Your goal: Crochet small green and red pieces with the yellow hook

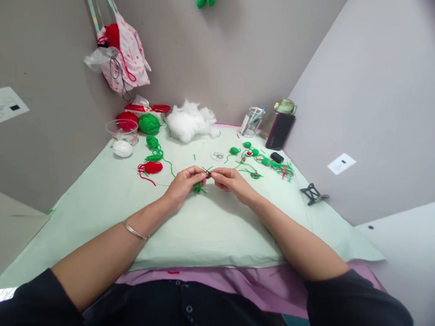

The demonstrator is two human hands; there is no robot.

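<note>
My left hand (186, 184) is closed in a pinch above the cloth, holding a small piece of green yarn work (198, 187) whose loose ends hang below the fingers. My right hand (229, 180) is also pinched, its fingertips nearly meeting those of the left. Between the fingertips sits a small dark red bit (208, 174), with short dark green ends sticking up; its exact kind is too small to tell. Left of my hands lie a red yarn bundle (152, 168) and a green yarn bundle (152, 143). A clear round disc (217, 156) lies just beyond them.
White stuffing (190, 122), a green yarn ball (149, 123) and a clear tub (122, 132) stand at the back. Small green pieces (255, 152), a phone (280, 131), a clear cup (252, 122) and a black hair clip (312, 194) are on the right. Walls enclose the table.
</note>
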